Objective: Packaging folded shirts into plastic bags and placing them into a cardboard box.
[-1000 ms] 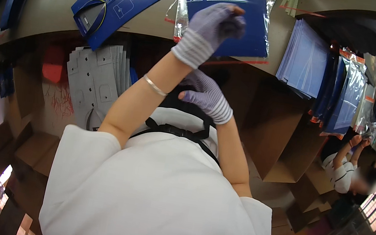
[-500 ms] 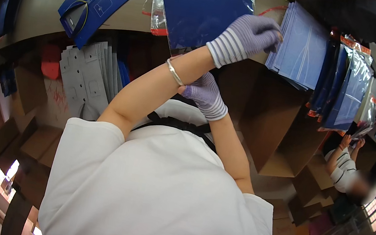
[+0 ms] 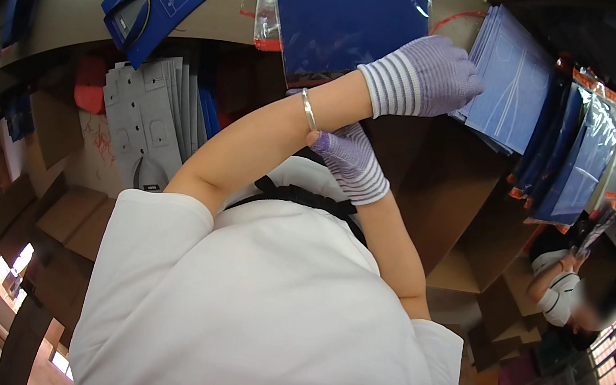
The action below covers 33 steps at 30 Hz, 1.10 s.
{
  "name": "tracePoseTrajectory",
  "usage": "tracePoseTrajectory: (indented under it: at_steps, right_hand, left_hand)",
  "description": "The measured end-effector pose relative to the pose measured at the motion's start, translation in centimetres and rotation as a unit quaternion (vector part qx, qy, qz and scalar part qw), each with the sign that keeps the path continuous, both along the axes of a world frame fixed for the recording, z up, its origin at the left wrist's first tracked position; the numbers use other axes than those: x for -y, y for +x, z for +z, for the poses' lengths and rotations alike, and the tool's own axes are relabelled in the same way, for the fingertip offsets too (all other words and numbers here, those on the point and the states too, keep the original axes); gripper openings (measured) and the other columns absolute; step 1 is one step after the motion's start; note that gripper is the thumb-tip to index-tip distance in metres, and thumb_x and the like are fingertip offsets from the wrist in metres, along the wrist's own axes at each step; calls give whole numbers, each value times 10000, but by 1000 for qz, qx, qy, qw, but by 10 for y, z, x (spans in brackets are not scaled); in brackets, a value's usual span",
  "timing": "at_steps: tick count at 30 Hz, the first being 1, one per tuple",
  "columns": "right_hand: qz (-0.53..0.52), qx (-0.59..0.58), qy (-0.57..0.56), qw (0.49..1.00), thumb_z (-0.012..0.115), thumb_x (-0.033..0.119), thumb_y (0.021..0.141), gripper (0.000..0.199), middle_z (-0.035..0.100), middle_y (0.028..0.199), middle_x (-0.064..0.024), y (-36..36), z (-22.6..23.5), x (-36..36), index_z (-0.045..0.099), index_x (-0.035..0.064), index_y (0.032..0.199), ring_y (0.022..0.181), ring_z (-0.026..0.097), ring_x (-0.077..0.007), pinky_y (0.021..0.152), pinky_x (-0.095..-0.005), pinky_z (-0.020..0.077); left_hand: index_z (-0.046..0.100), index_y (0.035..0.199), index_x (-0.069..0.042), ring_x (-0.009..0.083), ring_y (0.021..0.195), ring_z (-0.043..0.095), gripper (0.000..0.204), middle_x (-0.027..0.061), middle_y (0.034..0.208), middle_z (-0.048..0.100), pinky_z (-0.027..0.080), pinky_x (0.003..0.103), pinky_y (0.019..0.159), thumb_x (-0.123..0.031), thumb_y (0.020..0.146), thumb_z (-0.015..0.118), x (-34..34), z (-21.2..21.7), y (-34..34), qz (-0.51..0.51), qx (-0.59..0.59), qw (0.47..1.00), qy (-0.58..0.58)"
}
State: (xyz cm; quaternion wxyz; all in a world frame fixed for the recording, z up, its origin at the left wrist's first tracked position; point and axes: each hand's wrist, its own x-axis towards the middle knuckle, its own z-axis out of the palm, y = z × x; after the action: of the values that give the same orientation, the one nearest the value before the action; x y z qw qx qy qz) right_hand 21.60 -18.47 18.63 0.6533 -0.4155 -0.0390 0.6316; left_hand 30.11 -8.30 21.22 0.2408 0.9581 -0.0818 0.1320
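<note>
packing workshop | blue folder stacks | flat cartons

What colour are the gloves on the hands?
Pale purple gloves with grey-and-white striped cuffs, shown in the head view.

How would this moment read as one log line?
left hand: on stack of blue sheets | right hand: at edge of bagged blue folder | table

clear bag (red-edged) around blue folder, bench middle.
</note>
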Motion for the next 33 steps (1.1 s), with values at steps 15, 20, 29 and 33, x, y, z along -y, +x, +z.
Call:
tracePoseTrajectory:
  at_steps: [15, 20, 29, 33]
  right_hand:
    - [-26, -11, -55, 998, 729, 302, 722, 642, 511, 1111, -95, -37, 1, -14, 409, 0, 1189, 983, 517, -176, 830, -277, 444]
    - [-68, -3, -51, 996, 727, 317, 725, 655, 509, 1094, -83, -45, -12, -18, 400, -1, 1195, 959, 518, -168, 819, -272, 445]
    - [-106, 38, -109, 988, 529, 328, 860, 283, 578, 1049, -150, 89, -138, 122, 513, 68, 972, 907, 578, -279, 738, -388, 485]
    - [-312, 102, -438, 837, 572, 492, 802, 497, 586, 1004, -143, 182, -130, 161, 464, 37, 970, 816, 607, -254, 617, -357, 495]
  left_hand:
    - [564, 789, -90, 195, 672, 574, 156, 42, 688, 572, 462, 324, 641, -206, 707, 629, 2, -14, -27, -30, 115, 993, 7]
    - [555, 755, -86, 212, 643, 564, 132, 47, 693, 578, 444, 324, 621, -193, 709, 616, -1, -35, -23, -40, 114, 992, 25]
    - [568, 833, -62, 338, 786, 557, 186, 144, 781, 591, 453, 385, 735, -238, 774, 568, -68, -79, -49, 123, -222, 953, -166]
    - [536, 867, -64, 286, 866, 532, 237, 109, 861, 552, 441, 370, 765, -221, 729, 647, -81, -118, -82, 131, -262, 956, -20]
